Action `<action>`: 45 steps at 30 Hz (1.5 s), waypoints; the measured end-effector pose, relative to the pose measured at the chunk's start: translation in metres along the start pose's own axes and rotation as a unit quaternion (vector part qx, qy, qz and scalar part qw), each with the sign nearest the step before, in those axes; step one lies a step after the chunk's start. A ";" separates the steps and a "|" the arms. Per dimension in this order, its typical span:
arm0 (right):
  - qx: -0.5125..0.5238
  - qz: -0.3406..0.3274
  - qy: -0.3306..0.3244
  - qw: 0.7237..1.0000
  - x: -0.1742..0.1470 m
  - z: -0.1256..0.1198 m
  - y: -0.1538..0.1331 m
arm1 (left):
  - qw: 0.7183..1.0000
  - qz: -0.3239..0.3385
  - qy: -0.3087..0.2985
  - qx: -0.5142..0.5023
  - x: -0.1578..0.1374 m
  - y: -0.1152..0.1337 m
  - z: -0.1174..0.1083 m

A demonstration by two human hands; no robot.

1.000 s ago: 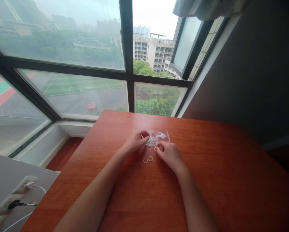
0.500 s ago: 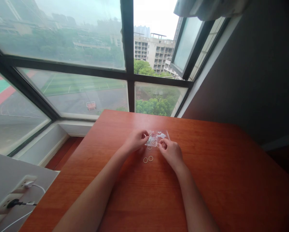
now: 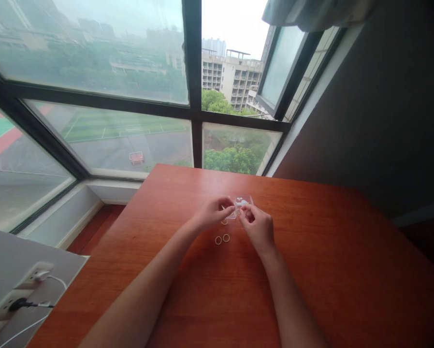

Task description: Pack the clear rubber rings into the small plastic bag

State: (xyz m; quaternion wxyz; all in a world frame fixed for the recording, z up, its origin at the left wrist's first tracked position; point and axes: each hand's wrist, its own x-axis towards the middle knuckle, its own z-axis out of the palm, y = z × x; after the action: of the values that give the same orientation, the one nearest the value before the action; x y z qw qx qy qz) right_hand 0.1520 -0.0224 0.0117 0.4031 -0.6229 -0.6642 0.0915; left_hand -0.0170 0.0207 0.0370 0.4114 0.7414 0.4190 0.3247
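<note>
My right hand [image 3: 258, 226] is closed in a pinch on a small pale ring [image 3: 239, 211], just in front of a clear plastic case [image 3: 249, 199]. Close beside it on the left, my left hand [image 3: 212, 213] curls over the case's left half, thumb and fingertips drawn together; what they hold, if anything, is hidden. Much of the case's contents lies behind this hand. One ring [image 3: 224, 222] rests on the table below the left thumb. Nearer to me, two more pale rings [image 3: 218, 240] [image 3: 226, 238] lie side by side.
The reddish-brown wooden table [image 3: 224, 299] reaches to dark-framed windows [image 3: 195, 113] at the back. A wall socket strip [image 3: 19, 302] with plugged-in cables is at the lower left. A dark wall [image 3: 376, 111] rises on the right.
My left hand has moved right across the case, closer to my right hand, and now covers more of its left half. My right hand has barely shifted. The loose rings have stayed put.
</note>
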 end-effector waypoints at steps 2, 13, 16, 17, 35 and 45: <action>0.007 -0.009 0.005 1.000 -0.001 0.000 -0.001 | 1.000 0.003 -0.015 -0.016 0.000 0.001 0.004; 0.019 -0.013 0.017 1.000 0.000 -0.001 -0.002 | 0.997 0.014 0.063 0.040 0.002 -0.005 0.002; 0.014 -0.009 0.011 1.000 0.000 -0.002 -0.001 | 0.993 0.017 0.104 0.049 0.004 -0.011 -0.001; 0.011 -0.009 0.006 1.000 0.000 -0.002 -0.001 | 0.992 0.018 0.110 0.051 0.004 -0.013 -0.001; -0.054 -0.068 -0.223 0.971 -0.007 0.004 -0.014 | 0.987 0.014 0.126 0.100 0.006 -0.024 -0.012; -0.142 -0.050 -0.245 0.958 -0.010 0.010 -0.011 | 0.988 0.023 0.114 0.099 0.004 -0.023 -0.012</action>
State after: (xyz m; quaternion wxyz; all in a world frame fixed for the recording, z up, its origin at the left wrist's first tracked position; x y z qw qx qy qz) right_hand 0.1362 -0.0295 0.0079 0.1393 -0.5981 -0.7792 0.1254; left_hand -0.0328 0.0354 0.0227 0.2783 0.7462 0.4759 0.3731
